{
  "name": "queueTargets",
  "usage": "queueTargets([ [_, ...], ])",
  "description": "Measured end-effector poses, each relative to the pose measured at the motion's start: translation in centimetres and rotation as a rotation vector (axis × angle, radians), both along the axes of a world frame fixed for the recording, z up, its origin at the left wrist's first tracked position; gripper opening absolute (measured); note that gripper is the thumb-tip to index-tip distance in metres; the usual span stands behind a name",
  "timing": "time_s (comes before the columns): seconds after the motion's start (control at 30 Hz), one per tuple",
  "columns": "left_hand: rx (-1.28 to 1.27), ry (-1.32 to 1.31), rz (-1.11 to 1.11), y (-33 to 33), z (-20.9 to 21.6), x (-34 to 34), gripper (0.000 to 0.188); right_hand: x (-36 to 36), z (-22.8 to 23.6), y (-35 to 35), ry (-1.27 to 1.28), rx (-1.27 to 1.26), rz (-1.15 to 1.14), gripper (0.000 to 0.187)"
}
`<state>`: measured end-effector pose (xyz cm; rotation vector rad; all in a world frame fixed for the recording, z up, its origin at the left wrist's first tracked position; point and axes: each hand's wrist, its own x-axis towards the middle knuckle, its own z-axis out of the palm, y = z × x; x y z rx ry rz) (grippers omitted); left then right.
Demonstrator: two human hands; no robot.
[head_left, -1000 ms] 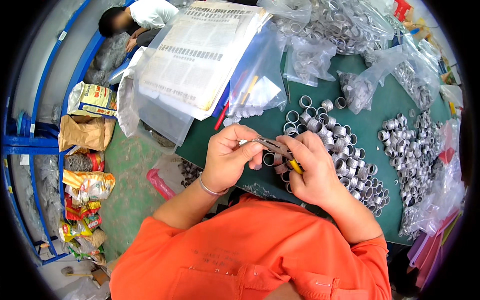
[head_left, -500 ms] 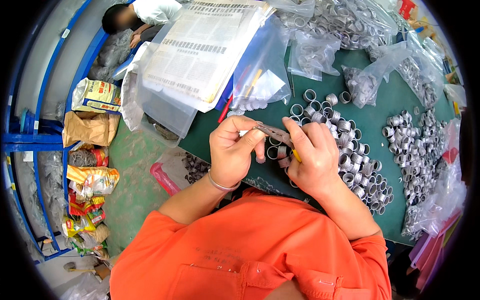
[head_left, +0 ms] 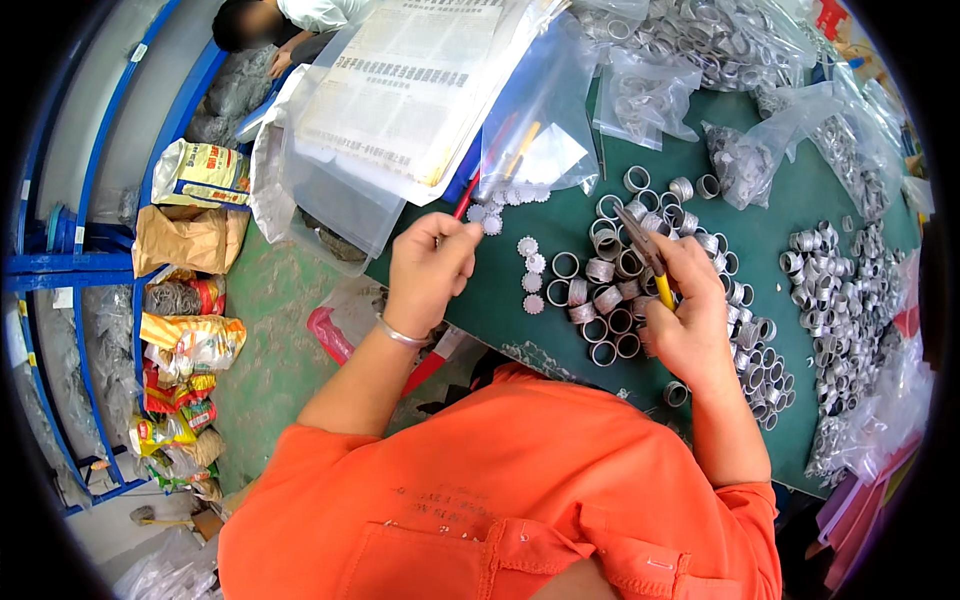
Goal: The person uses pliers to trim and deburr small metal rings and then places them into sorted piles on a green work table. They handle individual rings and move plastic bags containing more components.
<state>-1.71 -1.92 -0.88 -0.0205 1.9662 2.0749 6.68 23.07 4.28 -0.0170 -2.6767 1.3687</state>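
Shirt cloth (head_left: 440, 490), bright orange, fills the nearest part of the view, with a bare forearm reaching forward on either side. The left hand (head_left: 428, 270), a metal bangle (head_left: 402, 334) at its wrist, is raised by the near edge of the green tabletop (head_left: 562, 222), its fingers curled in narrow; whether anything is pinched there I cannot tell. The right hand (head_left: 692, 305) is closed around the yellow-handled pliers (head_left: 648, 250), whose metal nose points forward and leftward over a loose pile of grey rings (head_left: 600, 270) (some on edge, some tipped over). Between the two hands, a short row of pale toothed discs (head_left: 535, 263) lies on the table, with more discs just beyond. A red stick (head_left: 469, 192) slants just ahead of the left fingers, beside a clear plastic sleeve (head_left: 545, 130). To the right is a second heap of rings (head_left: 835, 325). Farther off lie printed newspapers (head_left: 390, 95) and bulging clear bags (head_left: 700, 45) of grey parts; beyond, at upper left, a co-worker's white sleeve (head_left: 322, 12) shows near blue shelving (head_left: 75, 262).
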Motion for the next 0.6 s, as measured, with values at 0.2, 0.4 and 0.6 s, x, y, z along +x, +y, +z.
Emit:
queueTargets([
  [0.2, -0.741, 0.678, -0.020, 2.0, -2.6, -1.4, 0.016, 0.4, -0.4, -1.0, 0.015, -0.001, 0.050, 0.047],
  [0.4, -0.250, 0.001, -0.167, 1.5, -0.9, -0.4, 0.018, 0.4, -0.3, -1.2, 0.014, 0.005, 0.063, 0.044],
  [0.6, 0.420, -0.101, -0.076, 3.2, 2.4, 1.1, 0.008, 0.0, -0.1, -2.0, 0.058, -0.026, 0.106, 0.044],
])
